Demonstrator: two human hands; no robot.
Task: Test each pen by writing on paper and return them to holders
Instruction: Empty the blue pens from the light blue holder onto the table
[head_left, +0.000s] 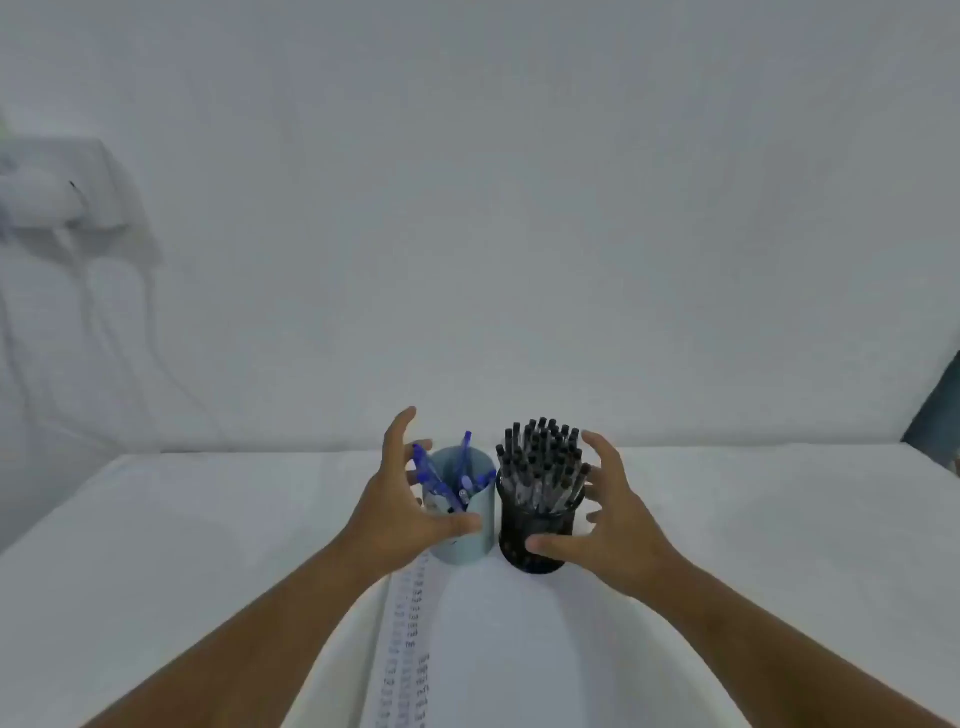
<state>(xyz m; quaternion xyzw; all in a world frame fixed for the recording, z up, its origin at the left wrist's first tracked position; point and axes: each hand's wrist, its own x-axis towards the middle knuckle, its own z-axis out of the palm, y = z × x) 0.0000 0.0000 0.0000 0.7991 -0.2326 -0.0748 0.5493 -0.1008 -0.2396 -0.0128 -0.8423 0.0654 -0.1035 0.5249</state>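
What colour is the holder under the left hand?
Light blue holder, seen in the head view.

Pale blue holder (470, 540) with blue pens (464, 470), black mesh holder (535, 545) with black-capped pens (543, 457), white table (208, 519)

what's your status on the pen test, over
Left hand open around blue holder, right hand open around black mesh holder. No pen drawn yet. Paper in front, nothing blocking.

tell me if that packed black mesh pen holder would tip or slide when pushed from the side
The black mesh holder is crammed with pens, so it probably feels heavy for its size. It stands tall on a narrow base; a high push might tip it, a low one likely slides it.
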